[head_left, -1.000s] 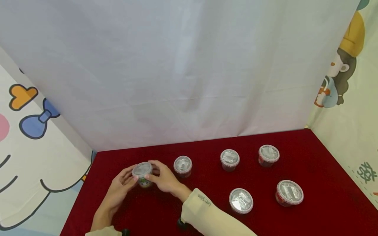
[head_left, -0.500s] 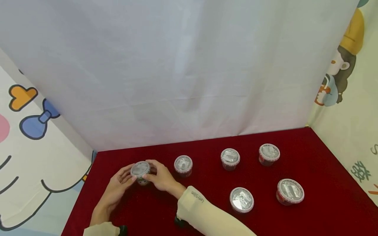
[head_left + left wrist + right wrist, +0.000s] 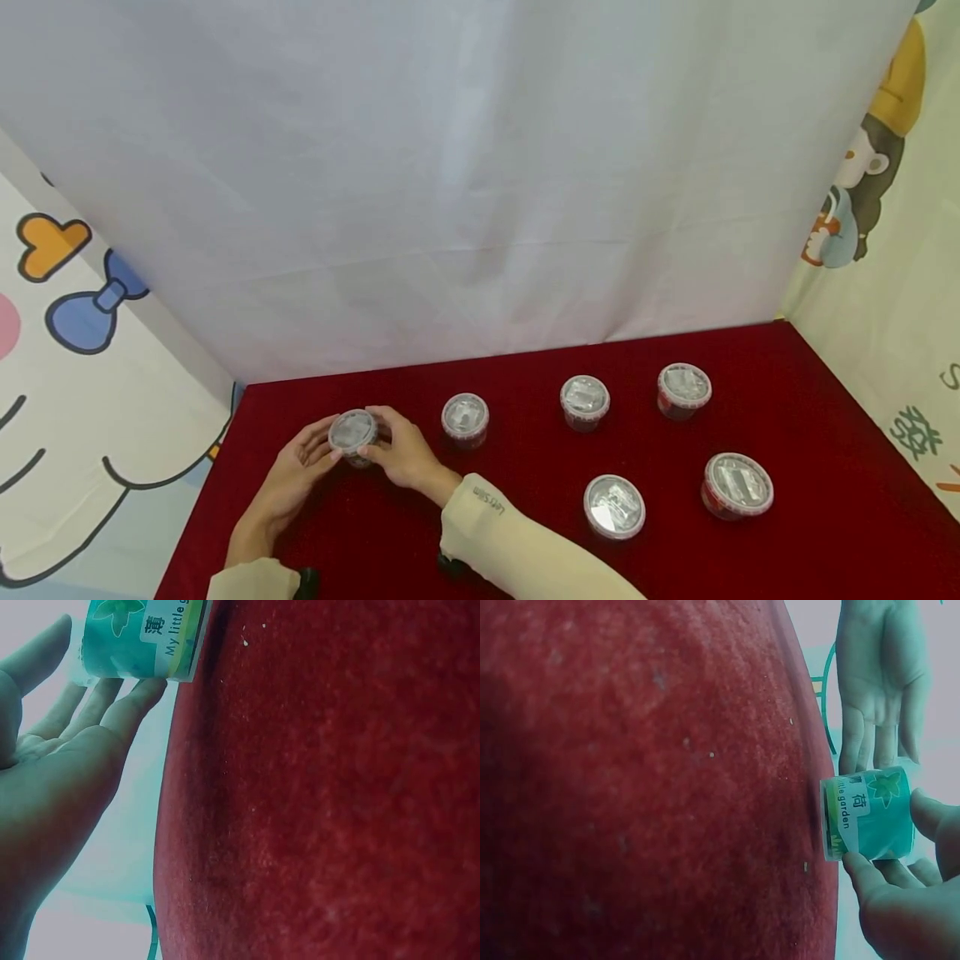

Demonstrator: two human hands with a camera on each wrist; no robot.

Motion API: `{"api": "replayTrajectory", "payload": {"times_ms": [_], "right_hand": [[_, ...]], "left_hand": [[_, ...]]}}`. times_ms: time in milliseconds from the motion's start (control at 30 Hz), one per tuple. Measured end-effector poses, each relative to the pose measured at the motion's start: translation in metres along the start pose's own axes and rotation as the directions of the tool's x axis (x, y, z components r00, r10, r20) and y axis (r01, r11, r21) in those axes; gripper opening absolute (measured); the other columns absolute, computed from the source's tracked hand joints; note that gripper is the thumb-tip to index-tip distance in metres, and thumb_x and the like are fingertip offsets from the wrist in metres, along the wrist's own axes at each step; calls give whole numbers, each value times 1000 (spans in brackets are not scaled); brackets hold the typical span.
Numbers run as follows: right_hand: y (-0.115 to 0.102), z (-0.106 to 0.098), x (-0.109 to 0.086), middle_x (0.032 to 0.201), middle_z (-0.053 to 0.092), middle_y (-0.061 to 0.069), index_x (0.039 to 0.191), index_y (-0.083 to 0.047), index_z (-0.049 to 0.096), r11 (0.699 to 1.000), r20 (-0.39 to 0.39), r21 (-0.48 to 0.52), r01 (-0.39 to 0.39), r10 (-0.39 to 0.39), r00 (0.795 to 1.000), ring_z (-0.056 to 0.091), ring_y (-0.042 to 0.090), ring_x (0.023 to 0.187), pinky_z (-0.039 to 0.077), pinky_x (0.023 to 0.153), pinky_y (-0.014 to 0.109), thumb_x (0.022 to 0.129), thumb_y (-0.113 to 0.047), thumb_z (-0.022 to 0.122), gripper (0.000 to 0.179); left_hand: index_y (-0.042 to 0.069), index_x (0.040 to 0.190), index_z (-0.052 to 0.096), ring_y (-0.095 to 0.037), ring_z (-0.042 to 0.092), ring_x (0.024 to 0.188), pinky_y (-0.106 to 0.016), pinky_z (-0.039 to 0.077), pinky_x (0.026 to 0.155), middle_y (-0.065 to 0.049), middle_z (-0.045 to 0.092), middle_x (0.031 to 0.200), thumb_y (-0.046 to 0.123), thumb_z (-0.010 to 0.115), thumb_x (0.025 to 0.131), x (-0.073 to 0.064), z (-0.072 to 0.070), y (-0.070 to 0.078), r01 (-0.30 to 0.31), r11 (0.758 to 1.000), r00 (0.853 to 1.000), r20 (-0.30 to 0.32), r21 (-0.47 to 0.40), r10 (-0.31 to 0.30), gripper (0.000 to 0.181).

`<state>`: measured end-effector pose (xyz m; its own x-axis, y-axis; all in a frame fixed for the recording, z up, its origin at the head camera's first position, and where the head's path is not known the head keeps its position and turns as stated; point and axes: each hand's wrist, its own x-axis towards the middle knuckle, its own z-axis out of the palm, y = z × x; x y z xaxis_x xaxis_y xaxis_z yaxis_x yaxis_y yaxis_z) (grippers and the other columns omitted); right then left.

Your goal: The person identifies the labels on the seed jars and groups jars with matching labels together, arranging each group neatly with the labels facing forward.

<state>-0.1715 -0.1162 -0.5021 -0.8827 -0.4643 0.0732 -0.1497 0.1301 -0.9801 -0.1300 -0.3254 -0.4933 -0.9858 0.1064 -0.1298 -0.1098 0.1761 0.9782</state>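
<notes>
A small round plastic tub with a clear lid stands upright between the two hands at the table's left. Its green label, with a leaf picture and "My little garden" lettering, faces the left wrist camera on the tub. My left hand holds its left side, thumb at the front near the lid rim and fingers behind. From the right, my right hand grips the same tub, thumb in front. In the right wrist view, the tub's base is right at the red cloth, with the right hand's fingers along its side.
Beside the right hand stands another lidded tub. Further right are two back tubs and two front tubs. A white curtain borders the red table behind.
Both hands have shifted slightly left and lowered with the tub, so less of its side shows in the head view. The other tubs have stayed in place.
</notes>
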Motion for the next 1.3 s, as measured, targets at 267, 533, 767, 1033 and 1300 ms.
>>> {"api": "replayTrajectory", "payload": {"times_ms": [267,533,767,1033,1300], "right_hand": [[1,5,1,148,59,22,149,2,50,1000,-15,-8,-6,6,1000,57,34,139,53,107,34,97,5,72,56],[2,6,-2,152,55,22,153,1,46,999,1,-54,9,-9,1000,55,33,141,53,107,33,99,2,70,59],[2,3,-8,158,50,20,159,0,40,994,11,-107,21,-20,1000,51,33,144,51,110,35,103,-5,69,63],[4,-13,-18,158,50,21,157,2,43,994,-33,-101,35,-38,999,51,37,144,48,114,44,103,-6,68,60],[-3,-33,-27,157,51,20,155,-2,47,999,-66,-17,37,-38,997,51,36,144,45,116,46,104,-5,67,55]], "left_hand": [[-1,164,28,16,51,122,-13,48,100,-17,32,165,11,64,107,2,-1,-2,29,999,1000,0,18,-29,69],[0,165,25,18,47,122,-11,45,101,-23,25,170,12,63,107,2,-1,-3,47,999,999,3,20,-47,70],[2,165,28,14,47,124,-9,44,100,-20,28,169,12,60,109,-1,4,0,22,999,999,-43,35,-20,65],[5,166,27,-19,30,155,-13,34,115,-11,29,168,15,62,109,-6,16,8,-64,997,981,-179,52,72,67],[5,163,36,-11,32,153,-13,31,118,1,39,164,14,64,108,-8,35,26,-189,979,955,-217,82,202,62]]}}
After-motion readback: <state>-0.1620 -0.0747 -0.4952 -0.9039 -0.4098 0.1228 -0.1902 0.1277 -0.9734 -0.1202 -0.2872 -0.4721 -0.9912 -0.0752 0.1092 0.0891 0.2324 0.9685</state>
